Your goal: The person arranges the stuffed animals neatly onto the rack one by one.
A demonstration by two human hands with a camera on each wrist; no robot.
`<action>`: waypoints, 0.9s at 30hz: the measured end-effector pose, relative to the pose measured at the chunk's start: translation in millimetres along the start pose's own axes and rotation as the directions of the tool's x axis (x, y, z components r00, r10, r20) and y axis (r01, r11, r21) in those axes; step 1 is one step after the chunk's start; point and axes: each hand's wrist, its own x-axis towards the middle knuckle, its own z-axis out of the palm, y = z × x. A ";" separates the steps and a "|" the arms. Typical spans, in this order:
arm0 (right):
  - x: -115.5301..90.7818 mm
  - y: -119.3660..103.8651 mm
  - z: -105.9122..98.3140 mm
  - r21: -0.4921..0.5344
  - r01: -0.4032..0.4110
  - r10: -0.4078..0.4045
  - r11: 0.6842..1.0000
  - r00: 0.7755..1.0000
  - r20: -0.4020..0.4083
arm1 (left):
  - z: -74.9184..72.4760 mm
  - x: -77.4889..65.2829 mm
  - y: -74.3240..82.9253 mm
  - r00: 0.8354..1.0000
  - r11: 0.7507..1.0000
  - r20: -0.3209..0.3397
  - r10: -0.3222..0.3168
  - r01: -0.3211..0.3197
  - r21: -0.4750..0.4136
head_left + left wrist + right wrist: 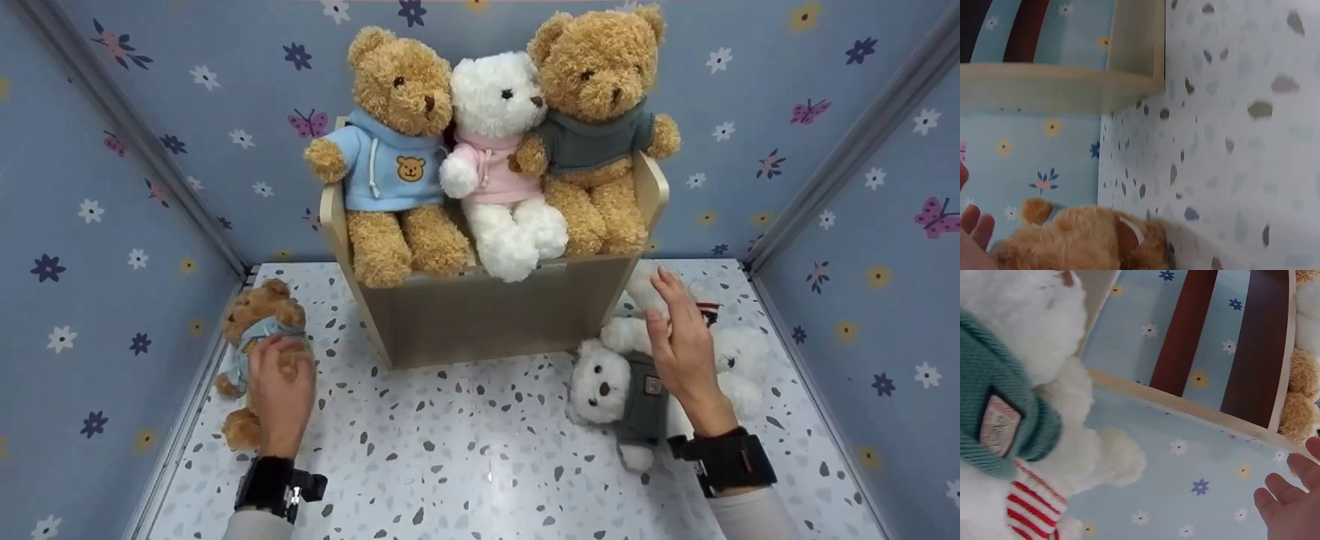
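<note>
My left hand (pixel 281 390) is over a small brown teddy bear (pixel 262 307) in a light blue top, lying on the floor at the left. In the left wrist view its loosely bent fingers (pixel 970 218) show beside the bear's fur (pixel 1072 242), not closed round it. On the right, my right hand (pixel 684 352) hovers with fingers extended over white teddy bears. One white bear (pixel 600 382) wears a dark green top with a patch; another white bear (pixel 742 349) lies behind the hand, partly hidden. The right wrist view shows a green knitted top (pixel 994 399) and a red-striped cloth (pixel 1033 503).
A light wooden seat (pixel 487 315) stands against the back wall. On it sit a brown bear in a blue hoodie (pixel 394 165), a white bear in pink (pixel 499 165) and a brown bear in dark green (pixel 596 142). Flowered panels (pixel 97 247) enclose the speckled floor (pixel 465 442).
</note>
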 end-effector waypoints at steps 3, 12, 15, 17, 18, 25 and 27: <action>-9.2 4.9 -0.9 0.001 -0.029 0.029 1.000 0.999 0.017 | -5.3 7.0 -5.5 1.000 0.996 -0.029 0.000 0.002 0.092; -35.1 17.8 3.7 0.013 -0.074 0.073 0.997 0.995 0.066 | -16.1 1.5 -34.7 0.963 0.943 0.190 -0.193 0.129 0.306; -42.8 19.7 4.8 0.011 -0.069 0.068 0.998 0.995 0.074 | -17.3 -4.7 -44.1 0.916 0.924 0.287 -0.279 0.174 0.340; -47.8 20.9 5.4 0.005 -0.063 0.063 0.998 0.995 0.082 | -16.8 -8.6 -47.9 0.890 0.907 0.314 -0.330 0.207 0.366; -50.1 21.4 5.6 -0.001 -0.063 0.062 0.998 0.994 0.088 | -16.1 -10.4 -49.5 0.885 0.903 0.317 -0.342 0.215 0.373; -62.3 23.7 7.2 -0.028 -0.103 0.106 0.994 0.984 0.141 | -10.9 -21.5 -56.1 0.918 0.903 0.245 -0.312 0.206 0.377; -63.7 23.8 8.6 -0.032 -0.105 0.109 0.994 0.982 0.157 | -10.6 -23.9 -57.1 0.931 0.905 0.212 -0.296 0.202 0.374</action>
